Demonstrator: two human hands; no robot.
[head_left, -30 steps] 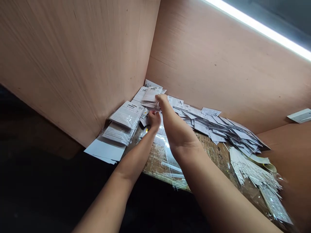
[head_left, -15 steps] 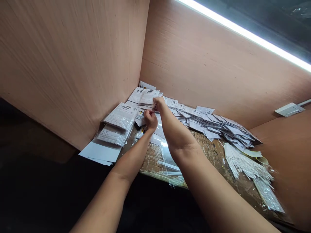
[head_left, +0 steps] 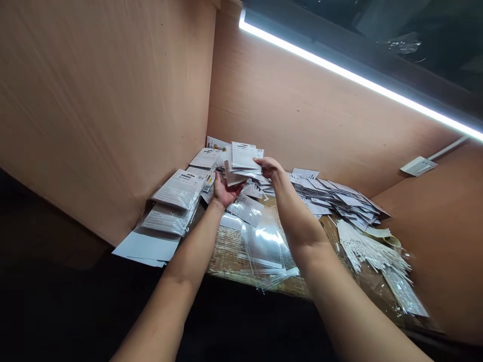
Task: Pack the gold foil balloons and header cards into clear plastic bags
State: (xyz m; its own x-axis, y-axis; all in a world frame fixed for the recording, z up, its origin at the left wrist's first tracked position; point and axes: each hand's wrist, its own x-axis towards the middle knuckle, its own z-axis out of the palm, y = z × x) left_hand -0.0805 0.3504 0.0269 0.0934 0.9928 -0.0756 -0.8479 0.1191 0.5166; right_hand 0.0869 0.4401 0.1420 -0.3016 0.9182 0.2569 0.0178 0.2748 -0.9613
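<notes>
Head view: right hand point(head_left: 270, 167) pinches card stack point(head_left: 244, 158), printed end forward, long axis unclear; left hand point(head_left: 225, 193) spread.

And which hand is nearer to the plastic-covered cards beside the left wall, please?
Left. The left hand is just right of the plastic-covered cards, below the held cards; the right hand is farther right, at the held cards' right edge.

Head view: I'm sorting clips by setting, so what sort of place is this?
Probably a packing bench: printed cards in hand and piled along the back, clear plastic sleeves, and a spread of thin white sticks.
</notes>
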